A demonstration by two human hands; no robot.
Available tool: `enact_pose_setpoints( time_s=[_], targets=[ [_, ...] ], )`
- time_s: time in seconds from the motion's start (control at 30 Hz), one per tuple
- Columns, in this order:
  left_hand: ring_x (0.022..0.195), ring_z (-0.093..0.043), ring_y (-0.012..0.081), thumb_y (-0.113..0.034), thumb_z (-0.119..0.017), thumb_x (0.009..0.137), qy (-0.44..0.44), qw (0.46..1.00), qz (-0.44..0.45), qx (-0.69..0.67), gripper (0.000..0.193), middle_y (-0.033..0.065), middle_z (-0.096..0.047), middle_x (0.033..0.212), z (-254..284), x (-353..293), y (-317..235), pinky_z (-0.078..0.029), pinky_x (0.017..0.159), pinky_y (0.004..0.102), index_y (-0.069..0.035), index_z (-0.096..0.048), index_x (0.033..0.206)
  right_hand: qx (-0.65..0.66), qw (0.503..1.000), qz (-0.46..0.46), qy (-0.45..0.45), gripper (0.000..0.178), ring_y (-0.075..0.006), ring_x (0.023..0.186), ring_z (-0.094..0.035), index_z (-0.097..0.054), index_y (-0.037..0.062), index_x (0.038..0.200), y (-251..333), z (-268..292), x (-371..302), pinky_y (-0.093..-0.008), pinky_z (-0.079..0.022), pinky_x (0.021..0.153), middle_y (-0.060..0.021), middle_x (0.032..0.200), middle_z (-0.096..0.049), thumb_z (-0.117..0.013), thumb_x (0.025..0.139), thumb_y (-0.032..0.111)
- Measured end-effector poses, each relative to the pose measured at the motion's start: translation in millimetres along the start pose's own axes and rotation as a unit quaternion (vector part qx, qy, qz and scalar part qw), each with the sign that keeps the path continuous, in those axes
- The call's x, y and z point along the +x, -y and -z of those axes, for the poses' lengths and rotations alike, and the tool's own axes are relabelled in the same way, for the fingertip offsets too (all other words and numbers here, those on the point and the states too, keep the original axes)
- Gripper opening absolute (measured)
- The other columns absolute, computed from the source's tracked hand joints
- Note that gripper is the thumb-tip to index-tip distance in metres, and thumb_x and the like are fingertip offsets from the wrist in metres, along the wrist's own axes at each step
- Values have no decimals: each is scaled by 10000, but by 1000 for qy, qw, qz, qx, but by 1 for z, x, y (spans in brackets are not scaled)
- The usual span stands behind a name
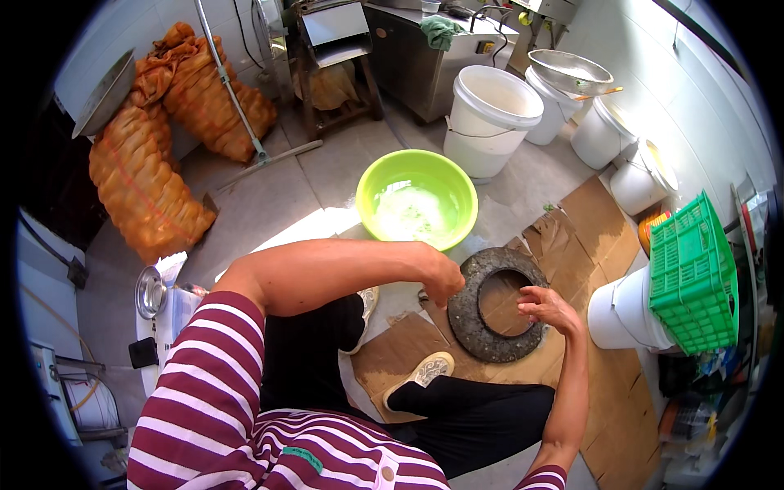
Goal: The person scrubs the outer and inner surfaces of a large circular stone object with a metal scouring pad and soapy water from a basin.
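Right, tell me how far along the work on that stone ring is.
Done: the dark stone ring lies flat on cardboard, and the green basin beyond it holds some pale wet stuff. In hand: the left hand rests on the ring's near-left rim, the right hand on its inner right edge. Left: the ring's surface looks rough and crusted all round; whether the hands hold anything cannot be told.

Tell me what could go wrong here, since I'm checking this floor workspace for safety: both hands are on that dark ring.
1. The dark stone-like ring looks heavy; with the left hand on its outer edge and the right hand at its inner rim, fingers could get pinched if it shifts.
2. It lies on loose cardboard, which might slide.
3. The green bowl sits close by and could be knocked.
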State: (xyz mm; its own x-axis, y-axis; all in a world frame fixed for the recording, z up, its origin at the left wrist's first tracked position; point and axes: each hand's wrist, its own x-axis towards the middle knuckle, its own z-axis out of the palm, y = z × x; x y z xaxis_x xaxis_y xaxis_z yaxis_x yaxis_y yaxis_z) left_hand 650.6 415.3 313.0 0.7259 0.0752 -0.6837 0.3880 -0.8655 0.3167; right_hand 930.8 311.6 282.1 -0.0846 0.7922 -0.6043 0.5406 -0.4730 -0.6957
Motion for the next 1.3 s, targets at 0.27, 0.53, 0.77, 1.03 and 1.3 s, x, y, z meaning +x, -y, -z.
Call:
enact_pose_setpoints(
  time_s=[0.27, 0.53, 0.77, 1.03, 1.3],
  targets=[
    [946, -633, 325, -378, -645, 860, 1, 999, -17, -26, 410, 170, -670, 946, 0, 12, 11, -491, 813, 426, -7, -663, 1033, 31, 1000, -5, 3, 608, -183, 989, -637, -438, -37, 1381, -3, 1, 0, -321, -527, 804, -137, 1168, -627, -679, 876, 200],
    [803, -666, 293, -381, -667, 869, -73, 994, 7, -86, 450, 169, -675, 957, -5, 23, 54, -540, 725, 404, 32, -672, 1047, -2, 1000, 25, -17, 577, -189, 948, -661, -463, -53, 1358, 3, -1, -1, -308, -537, 769, -167, 1178, -635, -676, 875, 181],
    [963, -631, 319, -389, -621, 899, -18, 994, 58, -95, 441, 168, -671, 1048, 4, 22, 61, -487, 838, 429, -20, -652, 1140, -1, 1000, 23, -8, 572, -174, 881, -646, -460, -52, 1359, 3, -4, 0, -316, -531, 733, -143, 1105, -655, -674, 876, 167],
    [1095, -611, 328, -403, -584, 917, -53, 991, 98, -74, 514, 182, -649, 1185, 19, -4, 51, -461, 955, 413, -58, -583, 1298, -111, 992, 55, -4, 487, -231, 900, -665, -573, -66, 1218, 39, -15, 13, -342, -542, 748, -207, 994, -690, -666, 826, 208],
    [1025, -662, 245, -370, -558, 940, -76, 971, 138, -182, 571, 187, -647, 1184, 26, -10, 64, -493, 914, 347, 35, -504, 1339, -341, 933, 103, -52, 493, -347, 1057, -633, -624, -41, 1154, 40, -29, 49, -413, -511, 879, -229, 1092, -666, -689, 793, 289]
  ],
)
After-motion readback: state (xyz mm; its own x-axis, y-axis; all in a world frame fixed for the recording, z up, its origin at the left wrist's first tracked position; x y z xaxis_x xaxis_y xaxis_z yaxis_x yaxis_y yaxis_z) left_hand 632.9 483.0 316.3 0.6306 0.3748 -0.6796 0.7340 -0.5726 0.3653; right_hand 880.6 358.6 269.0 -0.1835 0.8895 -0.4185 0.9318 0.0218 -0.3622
